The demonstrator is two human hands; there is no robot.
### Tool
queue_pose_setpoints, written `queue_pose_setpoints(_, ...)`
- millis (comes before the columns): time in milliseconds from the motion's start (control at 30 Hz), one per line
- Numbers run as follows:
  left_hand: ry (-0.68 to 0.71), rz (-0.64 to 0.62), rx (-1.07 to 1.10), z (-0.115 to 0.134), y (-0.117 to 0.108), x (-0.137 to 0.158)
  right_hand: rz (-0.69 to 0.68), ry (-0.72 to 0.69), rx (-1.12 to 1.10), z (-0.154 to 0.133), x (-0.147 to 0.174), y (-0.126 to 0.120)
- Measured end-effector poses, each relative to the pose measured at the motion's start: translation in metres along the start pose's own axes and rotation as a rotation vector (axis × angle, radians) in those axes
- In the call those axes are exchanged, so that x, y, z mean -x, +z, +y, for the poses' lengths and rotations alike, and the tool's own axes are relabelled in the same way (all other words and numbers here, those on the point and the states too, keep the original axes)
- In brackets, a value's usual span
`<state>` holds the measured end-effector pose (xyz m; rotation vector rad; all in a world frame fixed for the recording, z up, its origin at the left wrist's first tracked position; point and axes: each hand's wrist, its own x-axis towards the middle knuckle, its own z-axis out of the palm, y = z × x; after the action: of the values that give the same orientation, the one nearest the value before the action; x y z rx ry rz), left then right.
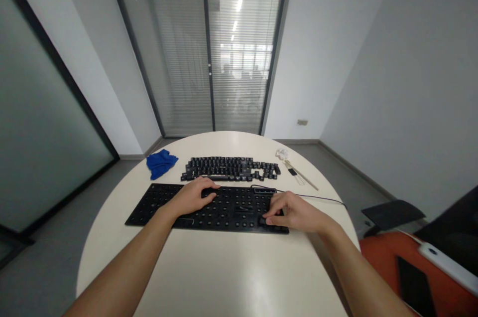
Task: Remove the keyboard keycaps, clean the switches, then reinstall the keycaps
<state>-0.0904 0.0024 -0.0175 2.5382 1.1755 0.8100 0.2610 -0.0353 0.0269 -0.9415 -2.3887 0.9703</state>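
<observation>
Keyboard (147,210) lies before you on the bench (227,277); your right hand (293,210) bunches fingertips at a dark keycap (263,221) toward its four o'clock — whether pinching, I can't tell. Steady it with your left hand (191,196), loosely spread near eleven, and keep pressure vertical — loose keycaps (220,165) sit beyond, at twelve.

The keyboard base (224,213) looks like matt plastic, and the loose keycaps (216,164) like plastic with a faint gloss. The crumpled cloth (161,163) is matt, soft-looking fabric; the tabletop (224,269) is smooth with a soft sheen, and the glass partition (241,23) is glossy.
</observation>
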Motion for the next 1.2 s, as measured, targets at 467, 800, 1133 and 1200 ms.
queue_pose_setpoints(467, -0.002, -0.003, -0.005, 0.000, 0.000, 0.000, -0.036, -0.006, 0.008, -0.005, -0.001, 0.001)
queue_pose_setpoints(800, 0.001, -0.001, -0.005, 0.000, -0.001, 0.000, -0.059, 0.043, 0.096, -0.011, -0.002, 0.001)
queue_pose_setpoints(1133, -0.006, -0.012, -0.012, 0.001, -0.001, 0.000, -0.096, 0.049, 0.105, -0.009, -0.006, 0.004)
queue_pose_setpoints(1200, -0.009, -0.004, -0.007, 0.001, -0.002, 0.001, -0.101, 0.041, 0.068, -0.008, -0.004, 0.004)
